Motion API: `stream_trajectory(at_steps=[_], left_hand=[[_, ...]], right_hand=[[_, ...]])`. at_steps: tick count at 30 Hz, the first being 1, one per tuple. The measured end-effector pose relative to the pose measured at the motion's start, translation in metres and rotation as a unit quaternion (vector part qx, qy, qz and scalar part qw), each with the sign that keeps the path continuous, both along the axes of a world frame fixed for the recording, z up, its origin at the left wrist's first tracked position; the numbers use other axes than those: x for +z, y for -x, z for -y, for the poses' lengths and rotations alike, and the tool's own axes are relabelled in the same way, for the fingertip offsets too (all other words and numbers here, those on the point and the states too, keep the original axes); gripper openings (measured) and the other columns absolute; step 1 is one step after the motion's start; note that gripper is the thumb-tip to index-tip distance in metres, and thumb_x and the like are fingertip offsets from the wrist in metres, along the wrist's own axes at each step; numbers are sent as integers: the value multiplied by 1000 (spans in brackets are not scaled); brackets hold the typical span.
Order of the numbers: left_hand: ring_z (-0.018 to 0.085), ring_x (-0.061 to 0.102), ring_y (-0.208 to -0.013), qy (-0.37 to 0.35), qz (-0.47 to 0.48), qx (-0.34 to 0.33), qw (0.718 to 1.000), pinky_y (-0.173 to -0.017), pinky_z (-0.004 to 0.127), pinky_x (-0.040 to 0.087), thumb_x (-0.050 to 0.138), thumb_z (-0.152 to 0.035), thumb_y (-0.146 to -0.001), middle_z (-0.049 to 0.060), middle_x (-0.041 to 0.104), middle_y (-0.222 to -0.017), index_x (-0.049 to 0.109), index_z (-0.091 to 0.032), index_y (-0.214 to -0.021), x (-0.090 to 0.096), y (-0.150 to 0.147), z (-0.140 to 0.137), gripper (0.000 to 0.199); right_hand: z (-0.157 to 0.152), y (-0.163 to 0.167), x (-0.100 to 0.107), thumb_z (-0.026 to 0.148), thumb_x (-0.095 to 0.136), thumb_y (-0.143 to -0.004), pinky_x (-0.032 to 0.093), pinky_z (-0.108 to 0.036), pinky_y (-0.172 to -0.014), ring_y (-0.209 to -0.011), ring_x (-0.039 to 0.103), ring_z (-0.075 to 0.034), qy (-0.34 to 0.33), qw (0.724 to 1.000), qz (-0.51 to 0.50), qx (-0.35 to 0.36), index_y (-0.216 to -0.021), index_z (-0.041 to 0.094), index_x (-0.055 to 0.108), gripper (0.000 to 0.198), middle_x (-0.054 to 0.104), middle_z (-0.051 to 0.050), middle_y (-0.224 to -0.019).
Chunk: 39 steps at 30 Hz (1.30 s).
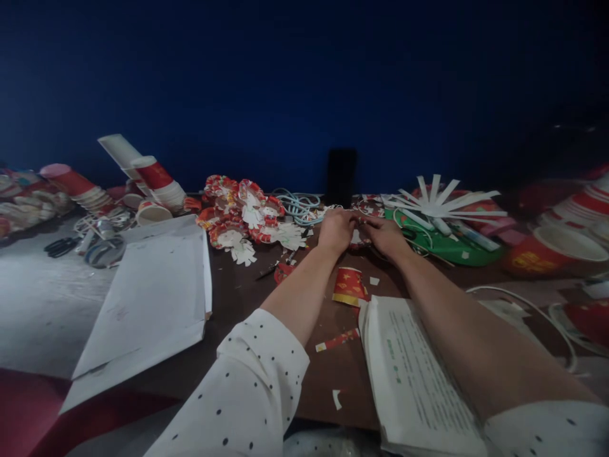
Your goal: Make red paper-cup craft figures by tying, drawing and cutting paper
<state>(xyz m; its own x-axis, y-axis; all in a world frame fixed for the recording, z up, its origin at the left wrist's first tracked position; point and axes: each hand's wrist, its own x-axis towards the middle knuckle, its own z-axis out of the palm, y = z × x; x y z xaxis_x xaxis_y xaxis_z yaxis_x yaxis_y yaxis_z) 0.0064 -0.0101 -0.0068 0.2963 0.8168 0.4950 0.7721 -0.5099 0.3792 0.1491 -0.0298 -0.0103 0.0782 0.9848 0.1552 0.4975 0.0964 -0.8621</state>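
Note:
Far out over the brown table, my left hand (337, 230) and my right hand (383, 237) meet with fingertips drawn together. Both look closed in a pinch, but what they hold is too small and dim to make out. A pale scrap (356, 239) shows just below the fingers. Nearer to me lies a cut red and gold paper cup piece (349, 285). Left of my hands sits a heap of red-rimmed paper cup crafts (242, 209) with white cut-out paper shapes. A white fan of paper strips (436, 204) rests to the right, on something green (464, 247).
A white board (147, 285) lies at left, with stacked paper cups (159, 181) and black-handled scissors (61, 246) behind. A printed white packet (413, 374) lies under my right forearm. Red cups (542, 251) stand far right. A dark phone-like slab (341, 174) stands behind my hands.

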Motion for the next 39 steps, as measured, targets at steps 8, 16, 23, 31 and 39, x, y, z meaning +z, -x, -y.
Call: stream_trajectory(at_steps=[8, 16, 23, 31, 39], left_hand=[[20, 59, -96, -7, 15, -38, 999, -89, 31, 44, 55, -16, -83, 8, 69, -98, 70, -20, -105, -5, -2, -1, 27], [19, 59, -89, -12, 8, -32, 999, -83, 29, 44, 50, -22, -87, 7, 68, -88, 72, -22, -101, -5, -1, -1, 26], [18, 58, -93, 14, 60, -5, 998, -87, 29, 44, 57, -24, -84, 6, 68, -91, 74, -21, -95, -6, 1, -2, 20], [19, 59, -95, -9, 59, 3, 998, -88, 30, 43, 60, -29, -83, 6, 69, -93, 73, -22, -97, -8, 0, -3, 20], [20, 60, -96, -27, 3, -20, 999, -87, 32, 42, 51, -28, -89, 8, 70, -97, 70, -21, -103, 0, -1, 6, 24]], right_hand=[[-3, -2, -4, 36, 60, -73, 45, -29, -64, -68, 58, -17, -18, 1000, -10, -3, -85, 18, 73, 25, 67, -2, -71], [-3, -2, -5, 35, 60, -72, 45, -27, -58, -64, 58, -17, -21, 999, -11, -26, -86, 17, 73, 27, 67, -1, -68], [-5, 0, -8, 33, 62, -69, 46, -26, -54, -59, 58, -15, -1, 999, -48, -22, -91, 18, 74, 29, 68, -2, -69], [-7, -2, -10, 29, 62, -69, 50, -30, -62, -67, 63, -18, -8, 997, -70, -27, -90, 19, 74, 26, 71, -3, -78], [-6, 0, -5, 28, 67, -65, 48, -28, -59, -60, 59, -14, 16, 986, -159, -36, -91, 18, 69, 28, 69, -2, -76]])
